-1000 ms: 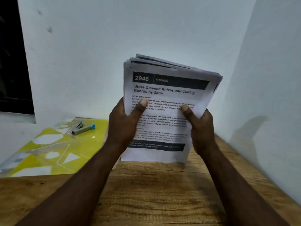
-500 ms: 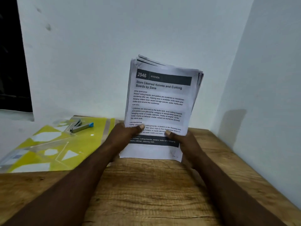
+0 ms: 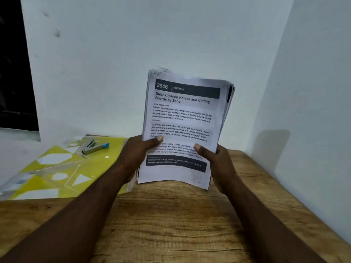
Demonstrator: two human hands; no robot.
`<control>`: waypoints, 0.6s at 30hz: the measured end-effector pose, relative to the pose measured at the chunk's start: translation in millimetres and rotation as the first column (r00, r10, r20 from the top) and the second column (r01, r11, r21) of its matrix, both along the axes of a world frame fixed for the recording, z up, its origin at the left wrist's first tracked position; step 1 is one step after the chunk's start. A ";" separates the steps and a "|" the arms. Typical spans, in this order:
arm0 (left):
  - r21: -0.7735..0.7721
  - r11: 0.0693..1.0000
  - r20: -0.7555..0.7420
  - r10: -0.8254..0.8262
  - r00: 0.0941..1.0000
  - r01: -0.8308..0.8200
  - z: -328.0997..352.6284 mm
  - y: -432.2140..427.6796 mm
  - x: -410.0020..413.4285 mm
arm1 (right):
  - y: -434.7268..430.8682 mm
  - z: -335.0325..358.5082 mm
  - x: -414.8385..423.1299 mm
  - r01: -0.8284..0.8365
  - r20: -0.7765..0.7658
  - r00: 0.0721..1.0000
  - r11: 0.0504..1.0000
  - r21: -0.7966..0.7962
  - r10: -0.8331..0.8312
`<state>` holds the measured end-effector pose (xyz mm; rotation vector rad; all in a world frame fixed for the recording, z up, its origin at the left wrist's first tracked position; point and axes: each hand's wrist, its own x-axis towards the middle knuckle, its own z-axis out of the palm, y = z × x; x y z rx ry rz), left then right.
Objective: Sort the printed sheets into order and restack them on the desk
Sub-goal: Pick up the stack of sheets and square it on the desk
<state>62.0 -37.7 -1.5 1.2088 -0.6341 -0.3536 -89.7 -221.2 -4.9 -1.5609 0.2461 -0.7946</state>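
A stack of printed sheets [image 3: 185, 118] stands nearly upright above the wooden desk [image 3: 171, 224], its front page headed "2946 KITCHEN". My left hand [image 3: 136, 154] grips the stack's lower left edge, thumb across the front page. My right hand [image 3: 218, 164] grips the lower right edge, thumb on the text. The bottom edge of the stack hangs just above the desk, or touches it; I cannot tell which. The sheets' top edges are slightly uneven at the right.
A yellow patterned plastic folder [image 3: 57, 171] lies on the desk at the left, with a small metal stapler with a blue end [image 3: 95, 148] on it. White walls close in behind and on the right. A dark window opening [image 3: 13, 73] is at far left.
Both hands slid from the stack's middle to its lower edge and lowered it toward the desk. The fanned top edges have come closer together.
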 end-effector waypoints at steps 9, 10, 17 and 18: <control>-0.005 0.997 0.012 0.072 0.997 -0.072 -5.7 -11.4 -22.9 | 6.2 0.2 1.0 0.083 0.052 0.995 0.991 0.106 -0.089; -0.010 0.996 0.039 0.086 0.996 -0.086 -4.2 -11.4 -24.6 | 6.0 2.2 0.6 0.095 0.070 0.992 0.990 0.105 -0.103; 0.243 0.969 0.143 0.016 0.990 -0.051 -17.9 -14.4 -11.8 | 4.9 -1.9 -0.5 0.044 0.062 0.997 0.995 0.093 -0.050; 0.312 0.948 0.180 -0.003 0.984 -0.054 -25.5 -15.7 -9.7 | 3.7 -7.0 1.9 0.046 0.033 0.998 0.994 0.097 -0.049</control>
